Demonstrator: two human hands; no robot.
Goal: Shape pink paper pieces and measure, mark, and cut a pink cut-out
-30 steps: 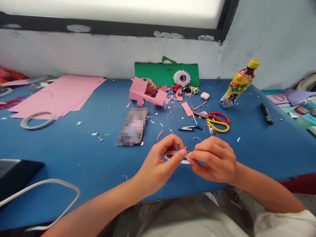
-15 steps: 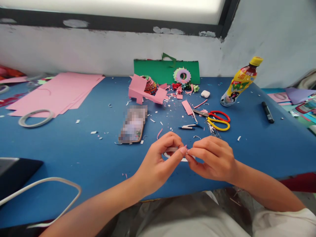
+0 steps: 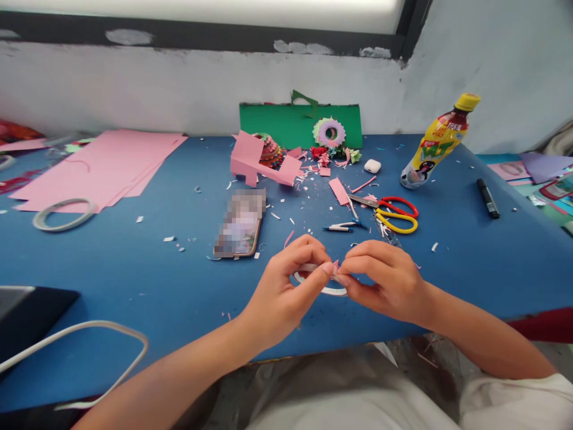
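On my feed, the left hand (image 3: 293, 286) pinches a tiny pink piece (image 3: 335, 267) between thumb and forefinger, above the near edge of the blue table (image 3: 188, 310). The right hand (image 3: 385, 283) brings its bent fingertips together at that same piece; whether they grip it too, I cannot tell, since the fingers hide most of it. A white ring (image 3: 335, 291) shows behind the left thumb and just below the fingertips, in the left hand's hold.

Beyond the hands I see snips (image 3: 342, 227) and scissors (image 3: 396, 215) with one red and one yellow handle, near each other among paper scraps. A phone (image 3: 244, 224) lies to their left. Farther right are a bottle (image 3: 436, 140) and a black marker (image 3: 487, 198); on the left, a tape roll (image 3: 62, 215) overlaps pink sheets (image 3: 102, 167).
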